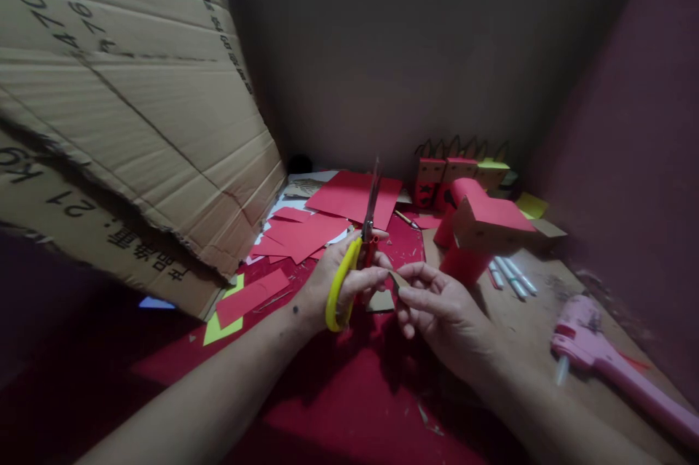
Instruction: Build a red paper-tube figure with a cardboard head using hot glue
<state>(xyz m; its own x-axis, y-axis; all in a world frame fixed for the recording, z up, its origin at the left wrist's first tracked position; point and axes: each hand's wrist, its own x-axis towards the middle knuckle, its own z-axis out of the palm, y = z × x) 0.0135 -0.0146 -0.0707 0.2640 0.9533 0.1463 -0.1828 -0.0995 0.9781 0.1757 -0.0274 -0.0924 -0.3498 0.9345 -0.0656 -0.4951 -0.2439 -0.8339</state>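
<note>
My left hand [334,277] is closed around a pair of scissors [339,283] with a yellow handle, blades pointing up and away from me. In my right hand [437,299] a small piece of brown cardboard [398,280] is pinched between thumb and fingers. The left fingertips come close to that piece; whether they touch it I cannot tell. Below the hands lies another small cardboard piece [381,301] on the dark red tabletop [328,407].
Red paper sheets [314,236] lie beyond my hands. A large cardboard sheet [136,101] leans at left. To the right are a red paper-covered cardboard form [480,221], several glue sticks [513,277] and a pink glue gun [595,348]. Small red and yellow boxes [459,170] stand behind.
</note>
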